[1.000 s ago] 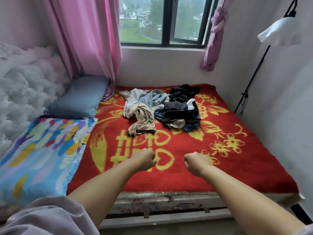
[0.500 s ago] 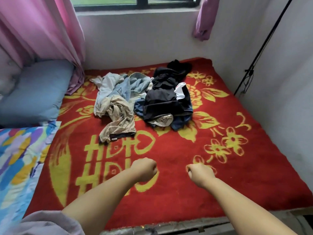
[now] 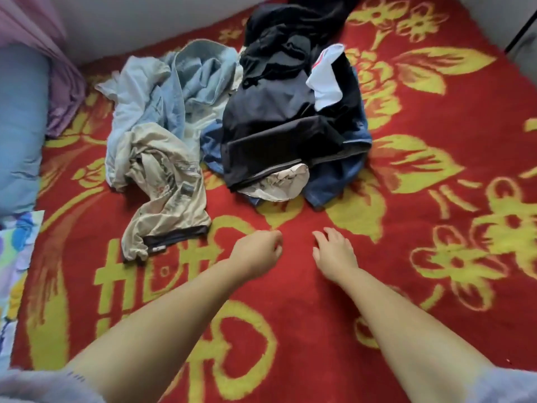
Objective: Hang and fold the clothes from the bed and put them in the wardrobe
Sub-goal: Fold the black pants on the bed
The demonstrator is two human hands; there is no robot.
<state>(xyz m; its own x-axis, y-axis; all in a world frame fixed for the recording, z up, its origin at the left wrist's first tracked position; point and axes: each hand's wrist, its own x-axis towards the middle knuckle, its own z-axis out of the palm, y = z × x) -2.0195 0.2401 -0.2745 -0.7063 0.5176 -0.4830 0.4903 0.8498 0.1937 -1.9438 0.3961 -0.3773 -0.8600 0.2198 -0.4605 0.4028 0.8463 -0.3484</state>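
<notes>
A heap of crumpled clothes lies on the red and yellow bed cover (image 3: 421, 199). On the left are a beige garment (image 3: 165, 187) and pale blue ones (image 3: 174, 88). On the right a black garment (image 3: 279, 123) lies over dark blue cloth (image 3: 334, 181), with a white piece (image 3: 327, 80) on top. My left hand (image 3: 257, 251) hovers just short of the heap, fingers loosely curled and holding nothing. My right hand (image 3: 334, 251) is beside it with fingers spread, empty.
A blue pillow (image 3: 20, 126) lies at the left edge, with a pink curtain (image 3: 58, 82) hanging beside it. A colourful patterned cover (image 3: 14, 257) sits at the lower left. A pale wall (image 3: 145, 21) runs behind the bed.
The view has closed in on the clothes. Both hands have moved forward toward the heap, and their fists have loosened, the right one opening its fingers.
</notes>
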